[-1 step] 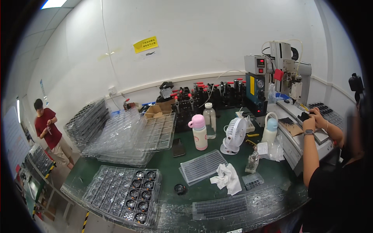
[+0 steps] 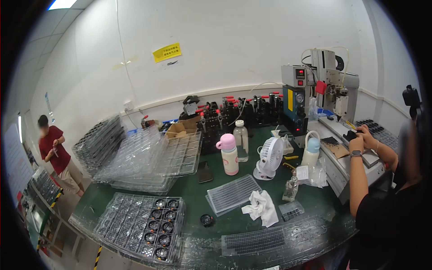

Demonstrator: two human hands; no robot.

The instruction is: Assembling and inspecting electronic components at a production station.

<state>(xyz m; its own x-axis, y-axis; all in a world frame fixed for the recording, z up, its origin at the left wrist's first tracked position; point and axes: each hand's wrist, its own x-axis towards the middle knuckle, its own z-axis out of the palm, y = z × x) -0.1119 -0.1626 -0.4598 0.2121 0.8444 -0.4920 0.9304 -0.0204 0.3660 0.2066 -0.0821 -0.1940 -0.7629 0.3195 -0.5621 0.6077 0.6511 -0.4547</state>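
Clear gridded plastic tray point(image 2: 118, 223), round black part point(image 2: 206, 220), cannot tell how wearer's fingers stand

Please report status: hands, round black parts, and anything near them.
Own hands out of view. Black parts in tray's right columns. One loose part on table, right of tray. Tissue further right.

Site: production workshop | 2 o'clock: bench machine point(image 2: 334, 77), lit display point(image 2: 299, 72) | 1 o'clock: red-handled clamps point(image 2: 230, 110) | 7 o'clock: tray point(image 2: 128, 220) of round black parts point(image 2: 167, 227), striped floor tape point(image 2: 97, 258) | 6 o'clock: scuffed workbench point(image 2: 204, 252)
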